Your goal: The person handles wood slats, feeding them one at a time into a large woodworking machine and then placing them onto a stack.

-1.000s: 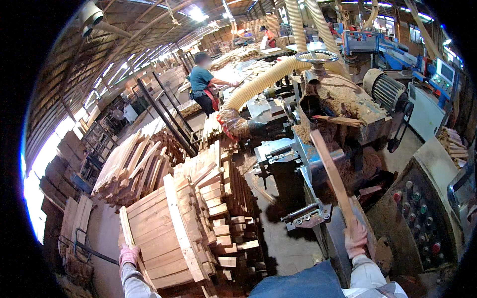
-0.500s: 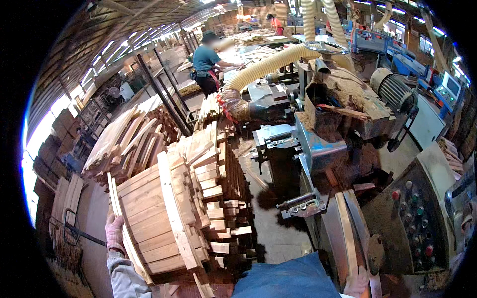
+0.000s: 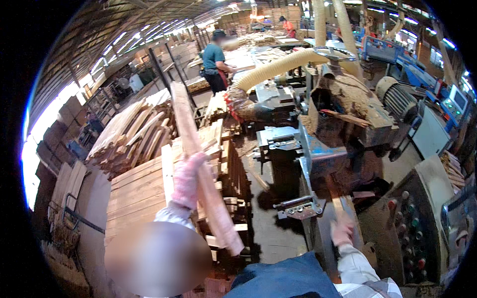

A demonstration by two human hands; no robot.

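The left hand (image 3: 188, 181), in a pink glove, is closed around a long wooden board (image 3: 185, 116), which it holds tilted in front of the stack of boards (image 3: 134, 191). The right hand (image 3: 343, 229) is at the near end of a narrow wooden strip (image 3: 338, 204), which lies on the machine (image 3: 323, 146); how tightly its fingers are closed, I cannot tell.

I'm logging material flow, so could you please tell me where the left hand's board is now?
In the head view, the board is left of centre, held in the left hand, slanting in front of the stacked boards.
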